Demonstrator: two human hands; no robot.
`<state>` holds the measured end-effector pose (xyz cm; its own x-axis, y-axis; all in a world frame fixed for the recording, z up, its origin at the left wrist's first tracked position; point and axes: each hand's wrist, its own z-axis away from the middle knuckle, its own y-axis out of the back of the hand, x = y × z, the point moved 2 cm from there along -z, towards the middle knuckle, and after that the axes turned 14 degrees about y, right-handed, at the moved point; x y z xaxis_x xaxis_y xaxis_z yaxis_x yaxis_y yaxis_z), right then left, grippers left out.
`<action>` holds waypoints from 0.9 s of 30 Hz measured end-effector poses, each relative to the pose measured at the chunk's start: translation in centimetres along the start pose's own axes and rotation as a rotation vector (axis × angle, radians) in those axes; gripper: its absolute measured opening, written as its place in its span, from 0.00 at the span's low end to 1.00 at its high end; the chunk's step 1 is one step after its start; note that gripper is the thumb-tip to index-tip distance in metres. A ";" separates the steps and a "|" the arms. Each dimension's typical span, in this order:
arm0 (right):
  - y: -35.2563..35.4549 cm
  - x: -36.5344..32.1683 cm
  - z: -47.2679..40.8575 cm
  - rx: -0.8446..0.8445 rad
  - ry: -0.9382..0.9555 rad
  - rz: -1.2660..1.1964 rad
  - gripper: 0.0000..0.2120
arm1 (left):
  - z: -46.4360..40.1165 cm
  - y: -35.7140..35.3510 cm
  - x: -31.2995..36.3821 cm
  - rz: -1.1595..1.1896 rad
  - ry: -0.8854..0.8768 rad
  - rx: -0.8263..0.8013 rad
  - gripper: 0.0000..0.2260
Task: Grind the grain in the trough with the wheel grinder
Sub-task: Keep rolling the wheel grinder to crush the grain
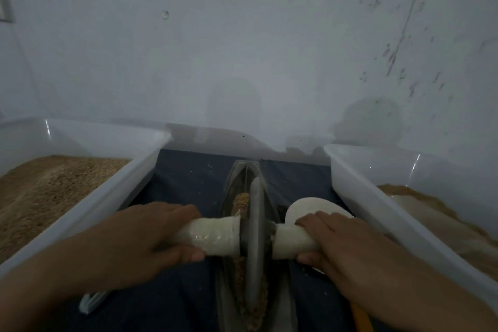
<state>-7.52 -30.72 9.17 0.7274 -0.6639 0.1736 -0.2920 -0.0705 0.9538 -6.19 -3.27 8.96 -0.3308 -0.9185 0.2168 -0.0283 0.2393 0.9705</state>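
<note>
Surroundings: left tub (pixel 151 159) of grain and right tub (pixel 350 186) flank the trough (pixel 237 178) on the dark-covered desk (pixel 183 183); white disc (pixel 310 205) beside it.
Hidden: trough's near end cut off; dim.
Wheel grinder (pixel 254 226): upright in the trough, on the grain (pixel 242 202).
Hands: left hand (pixel 140 237) and right hand (pixel 339 242) each wrapped round a white handle end.

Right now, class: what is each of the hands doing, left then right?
Left hand: closed around the left handle of the wheel grinder.
Right hand: closed around the right handle.
</note>
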 end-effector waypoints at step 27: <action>-0.6 0.8 -0.7 0.044 -0.016 -0.037 0.15 | -0.3 -0.8 0.3 -0.095 0.049 0.102 0.23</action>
<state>-6.34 -30.66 8.89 0.7285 -0.6717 0.1344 -0.2924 -0.1275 0.9478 -5.98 -3.83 8.24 -0.2754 -0.9522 0.1322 -0.1540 0.1795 0.9716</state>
